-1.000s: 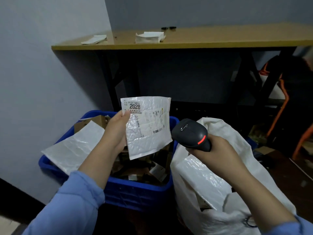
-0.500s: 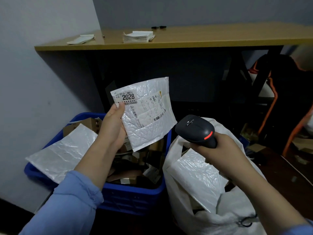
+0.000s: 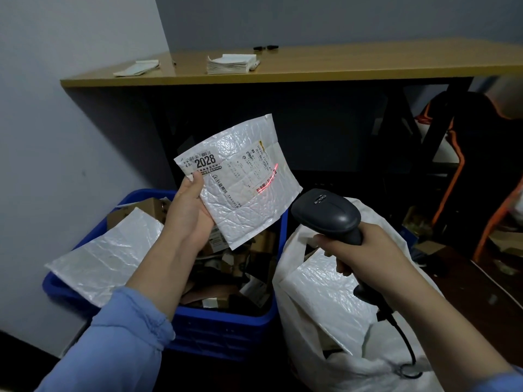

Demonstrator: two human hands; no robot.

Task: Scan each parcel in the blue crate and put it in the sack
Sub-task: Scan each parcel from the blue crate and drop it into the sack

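Note:
My left hand pinches a white bubble mailer by its lower left edge and holds it tilted above the blue crate. Its label reads 2028, and a red scan line lies across the barcode. My right hand grips a black barcode scanner pointed at the mailer from the lower right. The white sack stands open below the scanner, to the right of the crate, with a white mailer inside it. The crate holds several cardboard parcels, and a large white mailer lies over its left rim.
A wooden table stands behind the crate with stacks of white paper and a black pen on it. Its dark legs rise behind the sack. A black and orange chair stands at the right. A wall closes the left side.
My left hand tilted the mailer further so the label faces the scanner. The scanner rose closer to it, and a red scan line now shows on the barcode.

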